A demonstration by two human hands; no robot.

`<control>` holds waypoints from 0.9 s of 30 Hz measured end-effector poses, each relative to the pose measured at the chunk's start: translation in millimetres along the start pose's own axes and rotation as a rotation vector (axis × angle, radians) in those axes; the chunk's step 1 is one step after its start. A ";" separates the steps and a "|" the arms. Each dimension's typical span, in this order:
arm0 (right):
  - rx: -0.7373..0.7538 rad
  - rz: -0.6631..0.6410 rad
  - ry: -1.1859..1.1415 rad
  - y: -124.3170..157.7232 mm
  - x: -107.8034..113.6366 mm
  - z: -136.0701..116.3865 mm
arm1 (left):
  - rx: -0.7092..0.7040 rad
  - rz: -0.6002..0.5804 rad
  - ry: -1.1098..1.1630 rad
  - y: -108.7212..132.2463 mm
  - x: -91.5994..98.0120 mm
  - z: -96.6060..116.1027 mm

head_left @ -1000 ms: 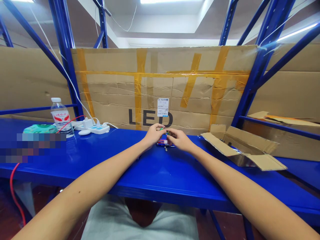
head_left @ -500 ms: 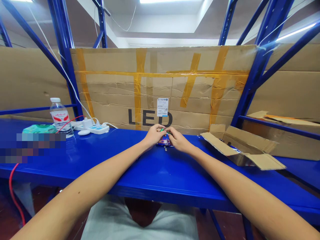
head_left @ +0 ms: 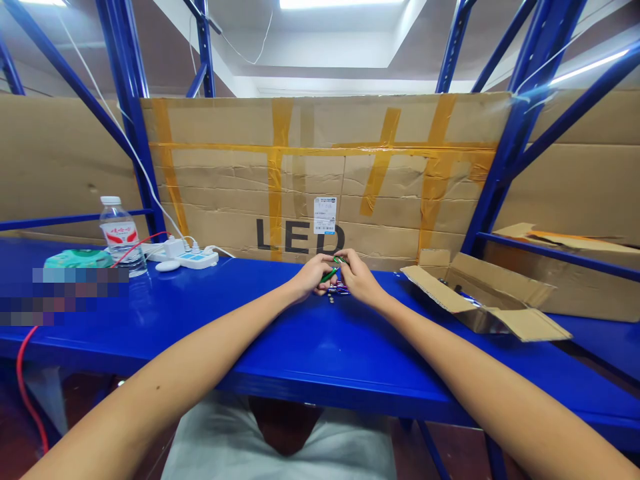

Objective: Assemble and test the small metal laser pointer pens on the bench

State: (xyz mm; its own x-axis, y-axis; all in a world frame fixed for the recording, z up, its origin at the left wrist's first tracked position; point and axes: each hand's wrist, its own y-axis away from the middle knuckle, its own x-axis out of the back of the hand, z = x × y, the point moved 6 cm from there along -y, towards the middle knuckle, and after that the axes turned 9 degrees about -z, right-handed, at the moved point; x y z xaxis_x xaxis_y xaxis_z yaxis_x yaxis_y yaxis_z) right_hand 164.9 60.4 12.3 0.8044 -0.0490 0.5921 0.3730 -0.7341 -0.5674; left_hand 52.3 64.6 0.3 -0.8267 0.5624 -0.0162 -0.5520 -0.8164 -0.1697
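Note:
My left hand (head_left: 311, 275) is closed around a slim green pen-like barrel (head_left: 329, 275), which slants up toward the right. Close beside it, my right hand (head_left: 356, 275) pinches a small piece with green on it (head_left: 339, 260); its exact kind is too small to make out. Under the hands lie several slender pen-like pieces (head_left: 340, 288) in white, red and blue, partly hidden by the fingers. In front of them, small metallic bits (head_left: 331, 299) rest on the blue table (head_left: 320, 347).
An open cardboard box (head_left: 480, 293) with a few items inside stands to the right. To the left are a water bottle (head_left: 120, 233), a green soft pack (head_left: 77, 259) and a white power strip (head_left: 197, 257). A large carton (head_left: 225, 180) walls the table's back.
My hands have drawn slightly apart, and the green barrel and the small green piece now show separately. My left hand has turned, exposing more of the barrel.

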 end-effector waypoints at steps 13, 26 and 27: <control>0.001 -0.011 -0.026 -2.4 -3.3 8.1 | -0.077 0.135 0.024 -2.1 10.9 2.6; 0.071 -0.141 0.089 3.3 -3.7 -11.2 | -0.015 0.118 -0.349 -0.2 16.0 6.6; 0.052 -0.140 0.113 2.9 -3.9 -9.1 | -0.008 0.120 -0.346 -0.7 16.7 5.9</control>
State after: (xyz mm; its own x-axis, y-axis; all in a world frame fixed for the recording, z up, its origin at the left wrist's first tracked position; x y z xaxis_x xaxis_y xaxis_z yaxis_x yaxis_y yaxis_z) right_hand 158.6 52.3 13.5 0.6869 -0.0269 0.7263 0.5034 -0.7032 -0.5021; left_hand 38.2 73.8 6.0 -0.8740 0.3841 0.2977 -0.4495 -0.8718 -0.1948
